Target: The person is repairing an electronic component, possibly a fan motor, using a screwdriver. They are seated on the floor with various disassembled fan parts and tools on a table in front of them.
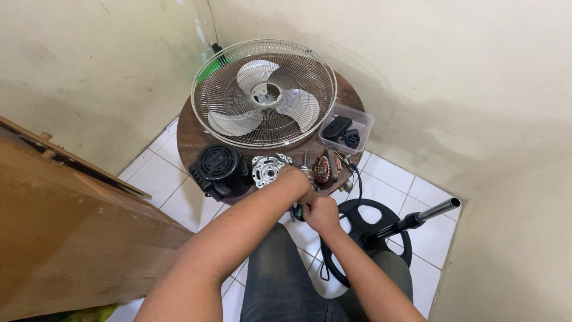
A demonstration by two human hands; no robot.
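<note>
My left hand (296,179) reaches to the front edge of a round wooden table (189,134) and grips a small metal motor part there, beside the copper-wound stator (322,169). Just below it, my right hand (320,213) is closed around a tool with a green and black handle (295,210), its tip pointing at the part under my left hand. A silver motor housing (267,168) lies just left of my left hand.
A wire fan guard with three grey blades (263,93) fills the table's back. A black motor cover (218,169) sits at the front left, a clear plastic box (348,129) of black parts at right. A black fan base with pole (393,226) stands on the tiled floor. A wooden board (65,238) leans left.
</note>
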